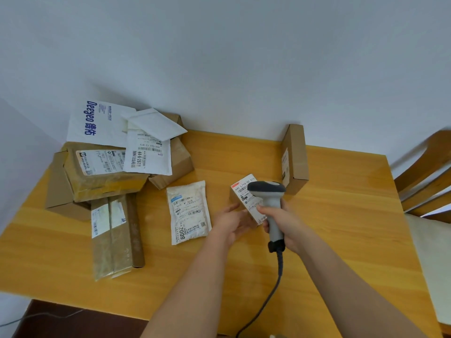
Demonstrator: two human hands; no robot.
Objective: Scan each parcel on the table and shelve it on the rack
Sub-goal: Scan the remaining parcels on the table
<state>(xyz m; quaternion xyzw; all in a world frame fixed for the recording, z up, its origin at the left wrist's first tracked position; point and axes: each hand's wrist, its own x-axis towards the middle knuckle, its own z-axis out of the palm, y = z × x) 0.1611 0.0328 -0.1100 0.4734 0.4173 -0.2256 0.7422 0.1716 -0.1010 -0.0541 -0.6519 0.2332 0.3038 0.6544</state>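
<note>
Several parcels crowd the far left of the wooden table, which is a smooth, glossy yellow slab pushed into a corner of plain pale walls, with a wooden chair at its right edge; no rack shows from here. Biggest in the heap is the taped carton, likely the heaviest and best lifted with both hands under its ends, and on it lie the white Deeyeo mailer and a padded envelope, both soft and light, apt to slide off if the pile is jostled. In front lies a long flat brown package, probably stiff enough to carry by its middle. A tall cardboard box stands upright at the back, well apart from the heap. Near the centre a small white pouch lies label up, limp and easy to pinch at an edge. Just right of it is the small labelled box, rigid, seemingly light, safest held by its side faces so the barcode stays clear. The left hand steadies that box at its near left side, fingers loosely extended, while the right hand is wrapped around the handle of the scanner, its head hanging over the label and its cord trailing toward the near edge
</note>
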